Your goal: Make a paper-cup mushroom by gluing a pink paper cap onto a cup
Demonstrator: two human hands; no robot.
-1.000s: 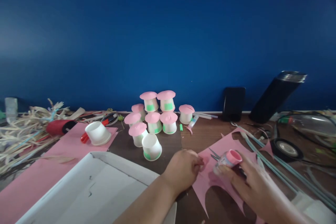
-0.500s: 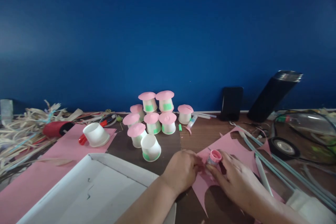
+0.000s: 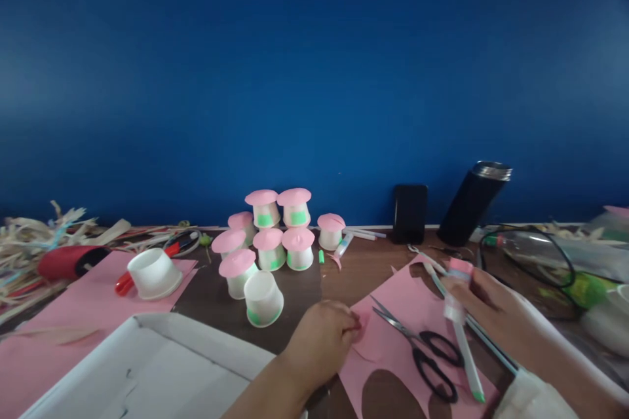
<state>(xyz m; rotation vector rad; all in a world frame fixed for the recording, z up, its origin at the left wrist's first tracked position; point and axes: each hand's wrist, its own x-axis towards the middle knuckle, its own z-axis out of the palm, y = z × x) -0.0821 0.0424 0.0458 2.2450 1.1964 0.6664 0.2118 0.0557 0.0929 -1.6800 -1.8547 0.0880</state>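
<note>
My left hand (image 3: pixel 324 337) rests near the middle of the table, its fingertips pinched on a pink paper piece (image 3: pixel 364 334) that lies over the pink sheet (image 3: pixel 388 294). To the right, my right hand (image 3: pixel 484 298) grips a small pale tube with a pink end (image 3: pixel 458 291), held above the sheet's right edge. Black-handled scissors (image 3: pixel 413 339) lie partly open on the sheet between my hands. A white marker with a green tip (image 3: pixel 469 363) lies just below the tube. Beyond my left hand stands an upturned white paper cup (image 3: pixel 264 301) with a green patch.
Several paper cups with pink tops (image 3: pixel 269 250) stand behind, some stacked. A white tray (image 3: pixel 206 357) and another cup (image 3: pixel 154 275) are on the left. A black flask (image 3: pixel 472 206) and a black phone-like slab (image 3: pixel 409 215) stand by the blue wall. Cables lie at right.
My right hand has moved right with the tube, away from my left hand, uncovering the scissors. My left hand stays on the paper. The view has shifted slightly right and up.
</note>
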